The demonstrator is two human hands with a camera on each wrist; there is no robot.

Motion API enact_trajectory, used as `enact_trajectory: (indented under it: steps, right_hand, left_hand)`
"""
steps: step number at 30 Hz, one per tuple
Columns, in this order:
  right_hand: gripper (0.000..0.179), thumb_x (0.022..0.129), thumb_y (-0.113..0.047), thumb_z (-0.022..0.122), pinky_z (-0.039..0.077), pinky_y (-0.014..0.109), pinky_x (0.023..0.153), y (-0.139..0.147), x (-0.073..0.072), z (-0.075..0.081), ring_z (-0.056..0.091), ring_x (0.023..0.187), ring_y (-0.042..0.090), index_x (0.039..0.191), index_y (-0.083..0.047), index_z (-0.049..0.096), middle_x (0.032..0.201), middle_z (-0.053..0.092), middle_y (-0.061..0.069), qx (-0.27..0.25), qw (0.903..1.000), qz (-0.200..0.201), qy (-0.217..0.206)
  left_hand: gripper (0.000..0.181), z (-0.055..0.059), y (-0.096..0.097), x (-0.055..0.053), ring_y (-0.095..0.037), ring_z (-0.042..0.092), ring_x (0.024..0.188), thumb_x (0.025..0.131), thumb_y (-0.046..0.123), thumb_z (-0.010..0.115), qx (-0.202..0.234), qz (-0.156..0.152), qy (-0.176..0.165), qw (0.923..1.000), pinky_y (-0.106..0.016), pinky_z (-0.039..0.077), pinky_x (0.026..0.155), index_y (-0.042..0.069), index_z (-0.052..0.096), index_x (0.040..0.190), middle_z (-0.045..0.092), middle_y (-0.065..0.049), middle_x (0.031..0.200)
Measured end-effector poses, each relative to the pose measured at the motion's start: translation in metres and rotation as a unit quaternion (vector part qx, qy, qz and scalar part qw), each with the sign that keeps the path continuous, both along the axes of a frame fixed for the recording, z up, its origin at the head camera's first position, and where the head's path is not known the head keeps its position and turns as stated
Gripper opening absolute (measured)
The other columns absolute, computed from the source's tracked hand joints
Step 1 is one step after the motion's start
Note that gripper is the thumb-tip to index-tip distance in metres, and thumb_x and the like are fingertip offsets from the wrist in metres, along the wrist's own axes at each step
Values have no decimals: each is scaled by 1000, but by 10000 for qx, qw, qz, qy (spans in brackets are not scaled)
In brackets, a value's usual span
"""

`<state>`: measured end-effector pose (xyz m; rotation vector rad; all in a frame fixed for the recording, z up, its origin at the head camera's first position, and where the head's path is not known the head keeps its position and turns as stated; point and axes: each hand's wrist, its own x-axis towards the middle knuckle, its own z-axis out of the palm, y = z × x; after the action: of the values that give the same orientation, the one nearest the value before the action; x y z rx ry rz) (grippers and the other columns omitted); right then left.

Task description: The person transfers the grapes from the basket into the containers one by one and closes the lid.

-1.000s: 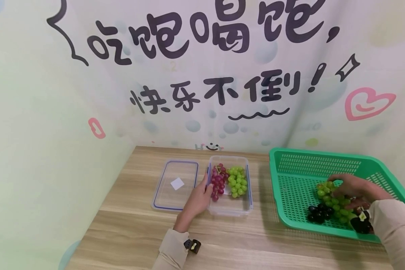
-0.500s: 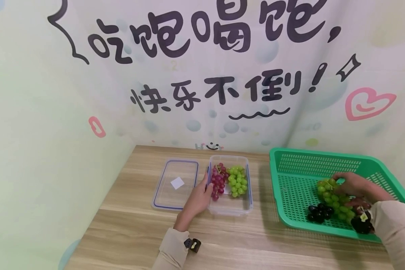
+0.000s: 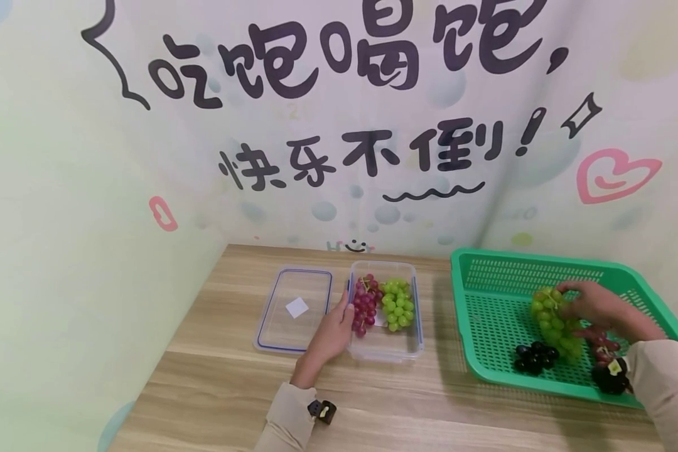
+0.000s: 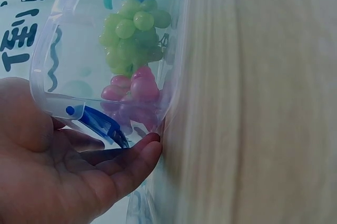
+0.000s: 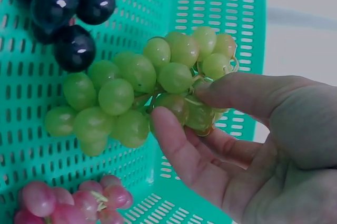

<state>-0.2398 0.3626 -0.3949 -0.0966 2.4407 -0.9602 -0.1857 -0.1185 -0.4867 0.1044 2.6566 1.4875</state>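
Note:
In the head view my left hand [image 3: 332, 329] holds the left side of a clear plastic food container [image 3: 384, 351]. Its thumb is at the rim and its fingers lie by the side wall and blue latch [image 4: 102, 124]. Inside are a bunch of red grapes [image 3: 365, 307] and a bunch of green grapes [image 3: 398, 306]. Over the green basket [image 3: 494, 375], my right hand [image 3: 593, 307] pinches another green grape bunch [image 5: 131, 87] near its top, thumb against the stem. That bunch hangs down toward the basket floor.
Dark grapes [image 3: 535, 358] and another red grape bunch [image 3: 603, 346] lie in the basket, either side of the pinched bunch. A clear lid [image 3: 277, 329] with a blue seal lies left of the container. A printed cloth [image 3: 316, 125] backs the wooden table [image 3: 220, 383].
My right hand has risen slightly, lifting the top of the green grape bunch, which now hangs more upright. More of the red grapes beside it shows. The left hand and container stay put.

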Motion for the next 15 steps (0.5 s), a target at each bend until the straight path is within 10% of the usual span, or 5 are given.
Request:
enact_trajectory:
  steps: [15]
  right_hand:
    - [57,102,-4,47,61,41,71,-13,1,24,66,94,27,145,17,17,127,37,46,-249,9979,109,591]
  left_hand:
    - [54,1,-1,1,-38,28,145,110,28,27,-3,-26,137,9999,-51,25,118,-1,21,155,29,-19,158]
